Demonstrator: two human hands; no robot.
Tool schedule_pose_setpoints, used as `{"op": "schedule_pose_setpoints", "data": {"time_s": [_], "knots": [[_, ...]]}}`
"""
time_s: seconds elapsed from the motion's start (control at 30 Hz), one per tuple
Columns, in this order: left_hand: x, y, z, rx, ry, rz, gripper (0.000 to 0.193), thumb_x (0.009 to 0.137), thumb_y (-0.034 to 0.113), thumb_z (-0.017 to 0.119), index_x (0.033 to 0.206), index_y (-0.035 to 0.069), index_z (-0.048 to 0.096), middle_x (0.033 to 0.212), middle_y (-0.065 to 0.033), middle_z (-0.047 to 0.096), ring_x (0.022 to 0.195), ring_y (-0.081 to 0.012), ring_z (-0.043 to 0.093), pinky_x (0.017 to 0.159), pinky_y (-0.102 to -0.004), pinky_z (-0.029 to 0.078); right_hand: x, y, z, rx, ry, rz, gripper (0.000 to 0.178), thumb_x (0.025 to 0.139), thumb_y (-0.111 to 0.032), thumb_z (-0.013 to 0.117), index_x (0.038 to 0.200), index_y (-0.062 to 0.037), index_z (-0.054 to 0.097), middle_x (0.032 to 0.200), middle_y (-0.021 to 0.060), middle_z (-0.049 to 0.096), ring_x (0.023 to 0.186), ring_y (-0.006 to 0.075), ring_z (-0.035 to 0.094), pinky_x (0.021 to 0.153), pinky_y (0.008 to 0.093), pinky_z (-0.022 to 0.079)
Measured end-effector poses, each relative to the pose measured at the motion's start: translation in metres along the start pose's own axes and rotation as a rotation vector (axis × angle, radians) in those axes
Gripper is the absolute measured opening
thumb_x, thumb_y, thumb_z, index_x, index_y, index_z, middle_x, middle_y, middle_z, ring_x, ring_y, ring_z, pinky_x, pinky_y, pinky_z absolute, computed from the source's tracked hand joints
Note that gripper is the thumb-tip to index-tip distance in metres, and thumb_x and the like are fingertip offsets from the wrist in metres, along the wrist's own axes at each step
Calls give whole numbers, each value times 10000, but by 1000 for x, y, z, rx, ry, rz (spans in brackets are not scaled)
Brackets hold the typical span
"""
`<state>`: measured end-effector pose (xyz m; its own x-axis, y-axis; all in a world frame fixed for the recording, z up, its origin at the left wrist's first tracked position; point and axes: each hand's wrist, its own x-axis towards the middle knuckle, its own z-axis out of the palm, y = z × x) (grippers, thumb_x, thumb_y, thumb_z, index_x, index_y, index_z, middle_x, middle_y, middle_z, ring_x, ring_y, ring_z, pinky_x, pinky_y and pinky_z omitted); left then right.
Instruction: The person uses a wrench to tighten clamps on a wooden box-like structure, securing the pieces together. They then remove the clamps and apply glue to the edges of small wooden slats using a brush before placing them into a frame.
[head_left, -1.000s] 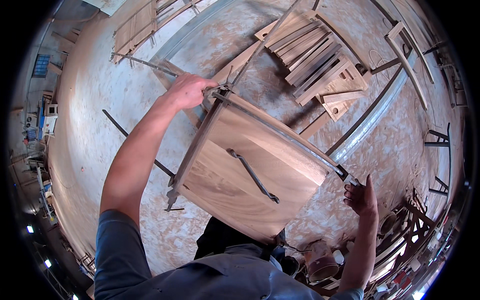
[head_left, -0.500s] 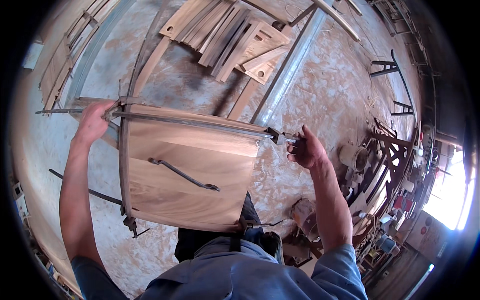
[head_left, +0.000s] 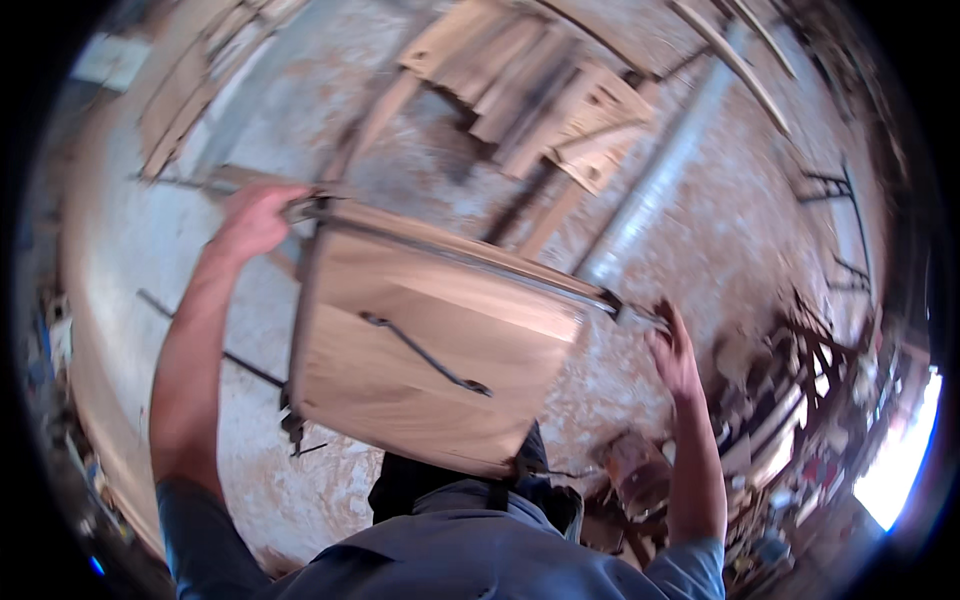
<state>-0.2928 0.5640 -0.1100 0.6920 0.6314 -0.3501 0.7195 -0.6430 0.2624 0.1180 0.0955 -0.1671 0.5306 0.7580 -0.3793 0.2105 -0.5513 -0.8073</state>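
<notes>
A wooden panel (head_left: 440, 345) of pale boards, with a dark strip along its left edge, lies in front of my body. A long metal bar clamp (head_left: 470, 262) spans its far edge. My left hand (head_left: 258, 222) is closed around the clamp's jaw at the panel's far left corner. At the right end, the fingers of my right hand (head_left: 676, 352) curl about the clamp's screw end, blurred by motion. A dark double-ended wrench (head_left: 425, 355) rests on the panel. Another clamp (head_left: 255, 370) crosses near the panel's close edge, mostly hidden beneath it.
Beyond the panel, several wooden slats (head_left: 520, 80) lie on a support. A metal beam (head_left: 660, 170) runs along the floor to their right. A bucket (head_left: 640, 470) and cluttered scrap wood (head_left: 800, 400) stand at right. Framed wood pieces (head_left: 205, 85) are at far left.
The whole view has shifted, with the panel now farther right and lower. My left hand and the clamp jaw have come in against the panel's left edge. My right hand stays at the screw end.
</notes>
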Motion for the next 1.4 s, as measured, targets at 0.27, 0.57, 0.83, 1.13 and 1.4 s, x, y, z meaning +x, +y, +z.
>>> {"op": "schedule_pose_setpoints", "data": {"time_s": [0.27,0.57,0.83,1.13,1.4], "knots": [[0,-3,-4,53,-15,9,528,678,-4,515,1153,166,672,980,-188,670,961,-372,614,845,-455,481,9,-1,-4,-298,108,-204,355,984,-293,512,1183,-17,612,1072,140,679,1026,256,633,921,345,466],[5,-2,-10,114,-41,-24,489,695,6,514,1131,139,689,961,-171,680,915,-370,627,805,-470,483,10,15,-9,-151,66,-116,352,985,-318,519,1091,-9,648,1007,98,679,956,190,612,862,311,457],[5,-7,1,115,77,78,434,715,-1,526,1073,162,710,877,-168,682,856,-365,632,776,-461,486,7,14,-6,112,25,118,484,994,-424,473,900,25,625,747,96,665,689,158,628,672,298,501],[6,-4,1,76,63,61,424,698,-43,537,1049,123,705,878,-173,677,884,-368,620,791,-461,475,32,-49,-32,18,-215,786,496,984,-431,442,764,-7,575,560,89,557,419,198,529,390,321,414],[4,-4,1,21,87,67,424,662,-60,536,1014,103,709,821,-180,660,864,-378,609,782,-467,471,32,-66,-33,190,-232,674,364,932,-368,583,1146,-74,589,643,44,579,473,150,545,402,286,428]]}}
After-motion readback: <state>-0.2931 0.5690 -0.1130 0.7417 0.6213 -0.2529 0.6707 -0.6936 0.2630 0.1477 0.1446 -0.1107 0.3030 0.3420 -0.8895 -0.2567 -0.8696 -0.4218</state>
